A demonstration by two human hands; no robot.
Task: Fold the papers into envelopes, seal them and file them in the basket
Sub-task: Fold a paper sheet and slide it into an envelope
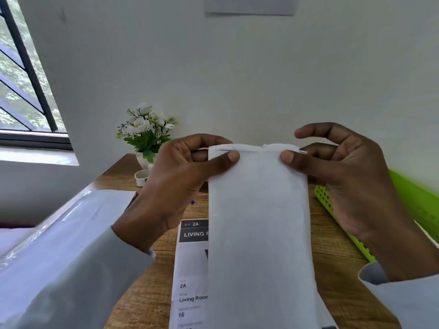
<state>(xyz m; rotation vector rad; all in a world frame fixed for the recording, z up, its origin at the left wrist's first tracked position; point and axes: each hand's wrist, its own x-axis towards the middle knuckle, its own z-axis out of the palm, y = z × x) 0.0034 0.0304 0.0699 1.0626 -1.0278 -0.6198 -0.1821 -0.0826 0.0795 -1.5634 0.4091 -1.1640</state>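
A long white envelope [260, 224] is held upright above the wooden table [332, 245]. My left hand [175, 184] pinches its top left corner with thumb in front and fingers behind. My right hand [342, 176] pinches the top right corner the same way, its index finger raised free. A narrow folded flap runs along the envelope's top edge between my thumbs. The green perforated basket [332, 210] lies at the right, partly hidden by my right hand. A printed sheet reading "LIVING ROOM" [190, 269] lies flat on the table beneath the envelope.
A stack of white sheets in clear plastic [78, 210] sits at the left. A roll of tape [142, 177] and a pot of white flowers [147, 136] stand at the far left of the table, by the wall. A window is at the upper left.
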